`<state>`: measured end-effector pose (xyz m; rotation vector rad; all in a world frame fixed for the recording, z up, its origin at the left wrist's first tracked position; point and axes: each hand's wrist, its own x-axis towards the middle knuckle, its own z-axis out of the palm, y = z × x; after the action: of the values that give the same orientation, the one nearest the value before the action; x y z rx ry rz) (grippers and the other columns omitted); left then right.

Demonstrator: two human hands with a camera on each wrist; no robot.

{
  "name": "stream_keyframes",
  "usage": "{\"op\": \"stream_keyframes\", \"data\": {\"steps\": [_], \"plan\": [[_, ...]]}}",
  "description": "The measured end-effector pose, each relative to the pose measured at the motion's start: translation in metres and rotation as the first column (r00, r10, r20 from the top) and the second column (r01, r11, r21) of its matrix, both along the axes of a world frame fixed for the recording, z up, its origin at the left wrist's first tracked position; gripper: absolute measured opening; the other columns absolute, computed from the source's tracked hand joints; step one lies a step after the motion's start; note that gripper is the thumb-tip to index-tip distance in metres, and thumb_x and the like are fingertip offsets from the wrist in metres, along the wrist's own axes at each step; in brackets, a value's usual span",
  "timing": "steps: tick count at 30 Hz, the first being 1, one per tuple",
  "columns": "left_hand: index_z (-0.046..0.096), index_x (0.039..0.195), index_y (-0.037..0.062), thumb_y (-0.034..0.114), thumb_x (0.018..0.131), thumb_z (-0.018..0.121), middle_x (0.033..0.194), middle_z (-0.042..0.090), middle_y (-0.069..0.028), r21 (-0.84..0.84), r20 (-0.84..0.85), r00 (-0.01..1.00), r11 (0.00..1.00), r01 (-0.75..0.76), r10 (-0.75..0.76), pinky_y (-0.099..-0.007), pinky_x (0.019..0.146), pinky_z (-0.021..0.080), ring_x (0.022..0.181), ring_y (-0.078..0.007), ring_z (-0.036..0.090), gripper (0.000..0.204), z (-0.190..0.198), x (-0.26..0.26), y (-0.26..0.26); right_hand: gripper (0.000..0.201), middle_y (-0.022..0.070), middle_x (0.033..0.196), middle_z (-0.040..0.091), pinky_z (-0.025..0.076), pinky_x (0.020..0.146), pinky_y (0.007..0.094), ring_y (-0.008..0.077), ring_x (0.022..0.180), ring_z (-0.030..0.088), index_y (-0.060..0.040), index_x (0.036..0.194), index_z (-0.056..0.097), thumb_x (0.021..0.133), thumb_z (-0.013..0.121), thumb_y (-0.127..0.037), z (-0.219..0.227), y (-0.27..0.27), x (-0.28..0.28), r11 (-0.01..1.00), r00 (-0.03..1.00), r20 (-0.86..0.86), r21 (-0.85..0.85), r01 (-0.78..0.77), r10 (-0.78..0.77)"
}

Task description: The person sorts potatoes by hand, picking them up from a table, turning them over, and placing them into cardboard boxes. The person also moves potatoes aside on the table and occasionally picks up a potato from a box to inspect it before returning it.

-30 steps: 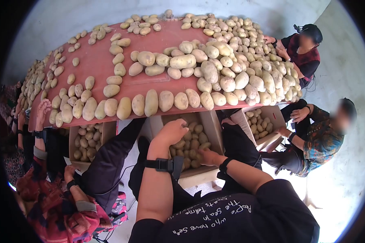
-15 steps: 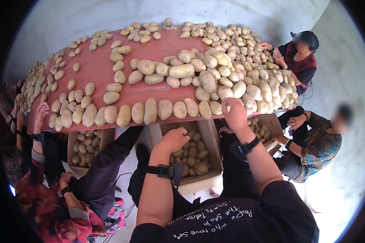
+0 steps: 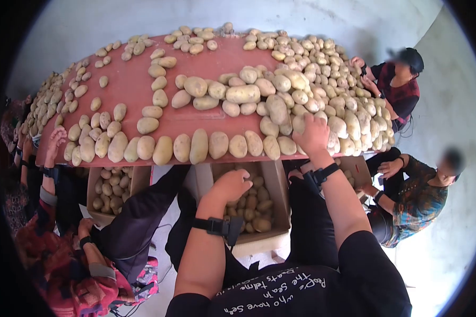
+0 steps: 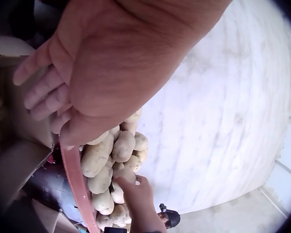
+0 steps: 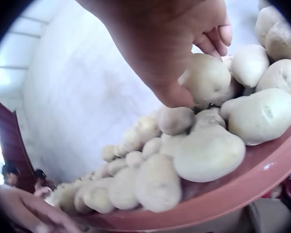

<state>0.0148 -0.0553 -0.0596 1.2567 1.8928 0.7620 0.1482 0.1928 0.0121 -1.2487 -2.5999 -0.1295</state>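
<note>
My right hand point(image 3: 313, 136) is at the front edge of the potato pile on the red table point(image 3: 116, 74). In the right wrist view its thumb and fingers grip a pale potato point(image 5: 209, 78) among others, with a larger potato point(image 5: 263, 116) lying close by. My left hand point(image 3: 232, 185) hovers over a cardboard box point(image 3: 277, 185) of potatoes point(image 3: 260, 206) below the table edge. Its fingers are relaxed and hold nothing, and the palm point(image 4: 121, 63) shows bare in the left wrist view.
A row of potatoes point(image 3: 199, 145) lines the front edge of the table. Another box point(image 3: 137, 182) of potatoes stands at left, beside a person in a red patterned sleeve point(image 3: 53, 264). On the right sit a person in a cap point(image 3: 407, 57) and one in a patterned shirt point(image 3: 428, 206).
My right hand has left the box, risen over the table edge and now grips a potato at the pile. The left hand stays over the box.
</note>
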Motion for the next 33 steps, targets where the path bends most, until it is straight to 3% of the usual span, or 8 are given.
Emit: {"op": "stream_keyframes", "data": {"steps": [3,5,8,13,17,23,25,33], "plan": [[0.062,0.119,0.0023,0.028,0.091,0.062,0.104,0.069,-0.0194,0.055,0.147,0.989,0.998,-0.016,0.008,-0.0387,0.086,0.051,0.099,-0.0314,0.066,0.039,0.011,-0.001,-0.001,0.056,0.0155,0.121,0.058,0.050,0.090,0.0485,0.0357,0.114,0.056,-0.0068,0.129,0.048,0.077,0.068,-0.019,0.010,-0.018,0.019,0.908,0.883,-0.462,-0.331,-0.257,0.082],[0.060,0.123,0.0051,0.030,0.094,0.059,0.103,0.067,-0.0084,0.046,0.274,0.962,0.999,-0.029,0.016,-0.0337,0.082,0.051,0.095,-0.0216,0.064,0.038,0.008,-0.002,0.002,0.060,0.0154,0.124,0.056,0.053,0.088,0.0455,0.0342,0.114,0.057,-0.0064,0.135,0.043,0.079,0.063,-0.015,0.008,-0.043,0.031,0.476,0.726,-0.667,-0.699,-0.534,-0.166],[0.059,0.125,0.0076,0.031,0.096,0.057,0.103,0.062,-0.0011,-0.038,0.459,0.884,0.997,-0.073,0.082,-0.0309,0.078,0.051,0.091,-0.0154,0.060,0.037,0.027,-0.004,-0.003,0.062,0.0135,0.125,0.054,0.056,0.087,0.0410,0.0277,0.110,0.060,-0.0087,0.140,0.038,0.081,0.056,-0.008,0.005,-0.083,0.042,-0.175,0.680,-0.617,-0.676,-0.716,-0.396],[0.059,0.126,0.0070,0.031,0.096,0.057,0.105,0.065,-0.0045,-0.034,0.239,0.965,0.994,-0.104,0.109,-0.0307,0.079,0.049,0.096,-0.0147,0.059,0.038,0.026,-0.015,-0.016,0.061,0.0093,0.125,0.056,0.056,0.085,0.0380,0.0240,0.115,0.060,-0.0129,0.143,0.040,0.087,0.063,-0.021,-0.058,-0.119,0.051,-0.560,0.861,-0.395,-0.654,-0.509,-0.321],[0.060,0.124,0.0049,0.030,0.095,0.057,0.108,0.066,-0.0089,-0.005,0.183,0.977,0.994,-0.113,0.112,-0.0316,0.084,0.048,0.096,-0.0179,0.061,0.039,0.026,-0.018,-0.024,0.054,0.0049,0.126,0.053,0.053,0.081,0.0366,0.0164,0.109,0.055,-0.0157,0.140,0.043,0.090,0.063,-0.023,-0.110,-0.143,0.046,-0.296,0.963,-0.168,-0.928,-0.226,-0.211],[0.060,0.123,0.0032,0.029,0.094,0.059,0.106,0.069,-0.0137,-0.020,0.178,0.977,0.993,-0.116,0.118,-0.0334,0.085,0.049,0.096,-0.0217,0.064,0.039,0.029,-0.018,-0.020,0.051,0.0093,0.118,0.059,0.052,0.081,0.0359,0.0200,0.102,0.059,-0.0026,0.132,0.051,0.086,0.065,-0.020,-0.164,-0.156,0.051,-0.130,0.963,-0.102,-0.982,-0.138,-0.251],[0.060,0.122,0.0022,0.028,0.093,0.059,0.105,0.069,-0.0154,-0.005,0.207,0.970,0.992,-0.129,0.127,-0.0344,0.084,0.049,0.096,-0.0235,0.065,0.039,0.025,-0.017,-0.020,0.044,0.0099,0.109,0.064,0.051,0.080,0.0337,0.0197,0.097,0.062,0.0011,0.125,0.056,0.086,0.065,-0.018,-0.158,-0.152,0.049,0.049,0.968,-0.209,-0.978,-0.204,-0.135],[0.060,0.120,-0.0007,0.028,0.091,0.061,0.101,0.070,-0.0173,0.011,0.085,0.991,0.995,-0.104,0.102,-0.0373,0.083,0.051,0.093,-0.0271,0.067,0.040,0.012,-0.013,-0.016,0.017,0.0158,0.089,0.067,0.051,0.079,0.0370,0.0292,0.086,0.065,0.0000,0.099,0.066,0.086,0.062,-0.010,-0.030,-0.091,0.002,0.751,0.759,-0.625,-0.408,-0.519,0.185]]}}
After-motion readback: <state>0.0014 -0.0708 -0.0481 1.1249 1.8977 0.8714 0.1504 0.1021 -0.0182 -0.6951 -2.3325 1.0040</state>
